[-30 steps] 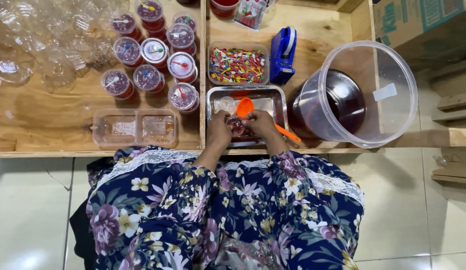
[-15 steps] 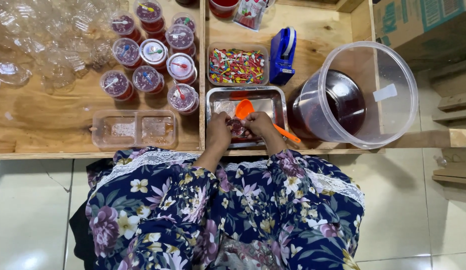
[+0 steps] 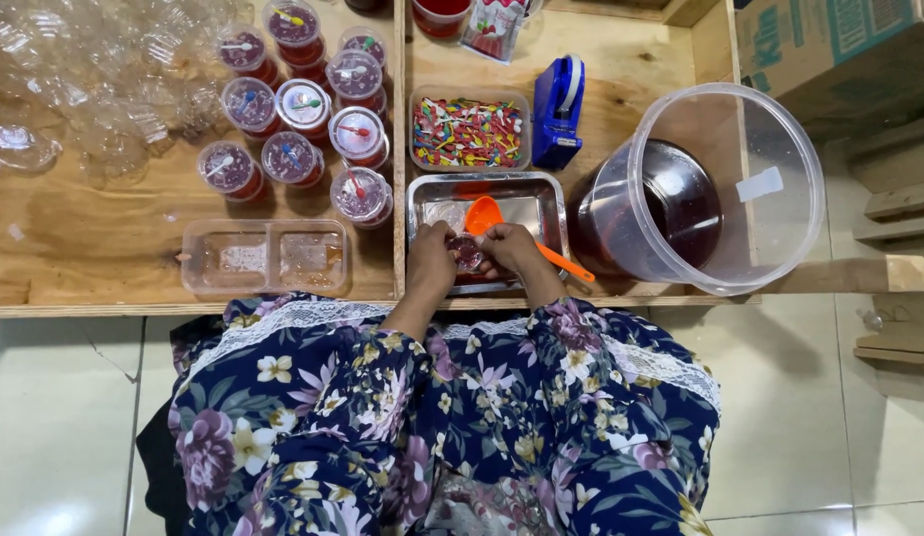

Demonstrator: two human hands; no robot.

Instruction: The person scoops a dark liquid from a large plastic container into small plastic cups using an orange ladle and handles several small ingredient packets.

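Nothing has shifted since a moment ago: left hand (image 3: pixel 429 260) and right hand (image 3: pixel 509 248) remain closed together around a small clear plastic cup of dark red jelly (image 3: pixel 468 252). It sits over the shallow rectangular steel tray (image 3: pixel 541 199), beside the orange plastic spoon (image 3: pixel 485 213) lying there.

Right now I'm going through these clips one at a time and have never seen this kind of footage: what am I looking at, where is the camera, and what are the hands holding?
There is no machine here. A person wears a camera on the head, so the single view looks straight down over a flowered dress onto a wooden table.

The left hand and right hand meet over a metal tray and together hold a small cup with dark red contents. An orange scoop lies in the tray beside them.

Around it: lidded filled cups, a pile of empty clear cups, a two-part clear container, a box of coloured little spoons, a blue tape dispenser and a big clear bucket of dark liquid.
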